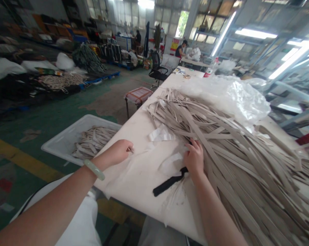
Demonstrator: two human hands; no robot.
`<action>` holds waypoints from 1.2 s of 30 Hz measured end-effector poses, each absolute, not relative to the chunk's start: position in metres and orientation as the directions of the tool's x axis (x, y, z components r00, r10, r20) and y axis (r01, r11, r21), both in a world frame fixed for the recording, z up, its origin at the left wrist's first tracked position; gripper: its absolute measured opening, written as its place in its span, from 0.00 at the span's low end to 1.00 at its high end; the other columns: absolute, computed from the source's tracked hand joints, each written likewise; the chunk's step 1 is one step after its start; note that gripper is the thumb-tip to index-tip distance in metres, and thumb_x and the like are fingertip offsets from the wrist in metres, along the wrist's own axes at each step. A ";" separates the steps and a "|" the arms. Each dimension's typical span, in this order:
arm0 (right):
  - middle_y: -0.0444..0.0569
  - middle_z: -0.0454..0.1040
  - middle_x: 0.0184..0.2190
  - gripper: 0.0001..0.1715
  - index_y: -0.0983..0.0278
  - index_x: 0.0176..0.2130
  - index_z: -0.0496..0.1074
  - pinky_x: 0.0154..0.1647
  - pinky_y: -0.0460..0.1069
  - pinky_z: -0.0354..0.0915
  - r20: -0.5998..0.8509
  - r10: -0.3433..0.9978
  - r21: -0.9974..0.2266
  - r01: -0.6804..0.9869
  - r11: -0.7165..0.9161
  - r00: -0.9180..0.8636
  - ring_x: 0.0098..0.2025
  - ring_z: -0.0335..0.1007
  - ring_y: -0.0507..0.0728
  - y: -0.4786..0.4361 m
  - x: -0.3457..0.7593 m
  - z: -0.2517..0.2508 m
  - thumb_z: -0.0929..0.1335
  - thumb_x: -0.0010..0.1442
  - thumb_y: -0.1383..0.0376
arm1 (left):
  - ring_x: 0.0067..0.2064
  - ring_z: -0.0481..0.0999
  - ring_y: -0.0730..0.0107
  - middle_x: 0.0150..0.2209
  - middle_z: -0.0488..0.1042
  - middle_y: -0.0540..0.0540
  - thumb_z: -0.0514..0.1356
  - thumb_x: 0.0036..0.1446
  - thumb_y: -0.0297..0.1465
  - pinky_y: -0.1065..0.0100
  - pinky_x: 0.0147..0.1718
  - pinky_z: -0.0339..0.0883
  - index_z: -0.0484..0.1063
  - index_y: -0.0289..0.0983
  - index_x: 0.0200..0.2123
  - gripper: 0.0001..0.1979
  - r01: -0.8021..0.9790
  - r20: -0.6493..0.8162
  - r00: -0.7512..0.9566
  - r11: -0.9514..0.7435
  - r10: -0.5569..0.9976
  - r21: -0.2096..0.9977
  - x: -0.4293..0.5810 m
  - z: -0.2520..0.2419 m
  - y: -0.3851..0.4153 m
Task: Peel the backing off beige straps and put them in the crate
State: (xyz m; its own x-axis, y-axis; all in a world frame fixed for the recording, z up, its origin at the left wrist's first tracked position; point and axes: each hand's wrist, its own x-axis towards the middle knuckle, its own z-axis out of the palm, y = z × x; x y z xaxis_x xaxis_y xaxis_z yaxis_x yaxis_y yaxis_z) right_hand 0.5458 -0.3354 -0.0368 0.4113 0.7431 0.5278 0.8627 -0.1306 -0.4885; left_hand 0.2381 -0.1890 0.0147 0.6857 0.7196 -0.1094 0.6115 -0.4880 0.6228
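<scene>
My left hand (pixel 120 151) is closed above the table's left edge, fingers curled in; whatever it may hold is hidden. A pale green bangle (pixel 94 169) circles that wrist. My right hand (pixel 195 158) reaches to the near edge of a big heap of flat grey-beige strips (pixel 221 136), fingertips touching them, fingers slightly apart. Beside its wrist lies a black bar-like handle (pixel 168 184), its far end partly covered by the hand, so its kind is unclear. Scraps of white film (pixel 162 133) lie between the hands.
A white plastic tub (pixel 59 140) with similar strips stands left of the pale table (pixel 134 184). Clear plastic sheeting (pixel 241 95) and a bottle (pixel 208 72) are at the back of the table. A stool (pixel 138 95) and office chair (pixel 157 70) stand beyond; a person (pixel 180 50) sits farther off.
</scene>
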 end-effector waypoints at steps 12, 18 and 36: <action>0.47 0.76 0.19 0.24 0.66 0.29 0.76 0.15 0.44 0.57 -0.266 0.950 -0.964 -0.023 -0.266 0.164 0.16 0.66 0.51 -0.329 0.455 -0.043 0.71 0.54 0.47 | 0.34 0.74 0.70 0.32 0.78 0.47 0.58 0.46 0.19 0.73 0.36 0.65 0.79 0.35 0.29 0.12 0.221 -0.073 0.950 -0.488 0.304 0.844 0.275 0.025 -0.257; 0.47 0.80 0.27 0.19 0.64 0.34 0.75 0.29 0.44 0.67 -0.238 0.942 -0.940 -0.300 -0.162 0.237 0.27 0.74 0.52 -0.326 0.464 -0.044 0.75 0.49 0.52 | 0.28 0.73 0.70 0.26 0.77 0.50 0.59 0.41 0.14 0.73 0.28 0.64 0.79 0.36 0.28 0.15 0.272 -0.356 0.933 -0.530 -0.061 0.803 0.276 0.013 -0.268; 0.54 0.80 0.32 0.25 0.68 0.40 0.74 0.40 0.52 0.71 -0.014 0.968 -0.988 -0.146 -0.052 -0.250 0.34 0.78 0.56 -0.353 0.421 -0.025 0.62 0.67 0.49 | 0.21 0.66 0.72 0.18 0.68 0.49 0.63 0.49 0.51 0.71 0.21 0.56 0.71 0.33 0.23 0.25 0.283 -0.297 0.819 0.106 0.491 0.953 0.285 0.021 -0.241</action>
State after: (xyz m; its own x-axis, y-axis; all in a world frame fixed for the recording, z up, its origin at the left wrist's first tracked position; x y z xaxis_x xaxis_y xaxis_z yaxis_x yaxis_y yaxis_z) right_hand 0.4209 -0.3535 -0.0253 -0.2496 0.9682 -0.0143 -0.1459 -0.0522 -0.9879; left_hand 0.2848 -0.2406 0.0209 0.8190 0.4907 -0.2973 0.2825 0.1061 0.9534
